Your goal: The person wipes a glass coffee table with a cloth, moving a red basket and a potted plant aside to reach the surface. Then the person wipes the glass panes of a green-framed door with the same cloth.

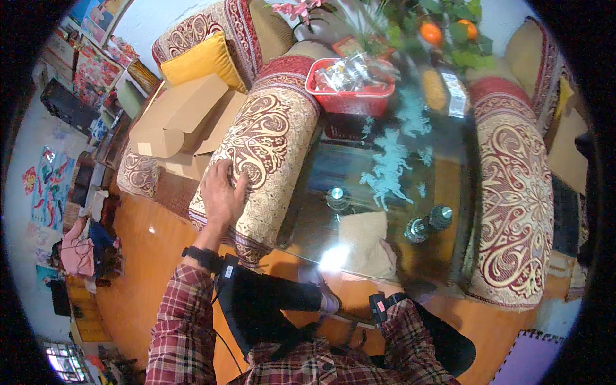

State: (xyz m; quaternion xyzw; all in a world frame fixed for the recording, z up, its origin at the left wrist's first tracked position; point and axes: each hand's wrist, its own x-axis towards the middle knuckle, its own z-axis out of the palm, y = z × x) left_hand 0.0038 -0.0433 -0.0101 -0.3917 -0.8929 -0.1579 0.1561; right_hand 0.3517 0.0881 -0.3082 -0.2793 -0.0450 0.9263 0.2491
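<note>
My left hand (224, 195) rests on the patterned cover of a sofa armrest (262, 178), its fingers apart and nothing held. At the glass table's (313, 192) near edge, my right hand (391, 262) grips the right side of a folded tan cloth (363, 240). Part of that hand is hidden by the cloth. The cloth lies over the glass, close to a bright reflection. Dark wristbands with small devices are strapped on both my wrists.
A red plastic basket (351, 103) of wrapped items stands on the table's far part, near a carton (455, 94) and artificial plants with orange fruit (430, 33). An opened cardboard box (173, 120) lies on the left seat beside a yellow cushion (204, 62). Another covered armrest (515, 207) borders the right.
</note>
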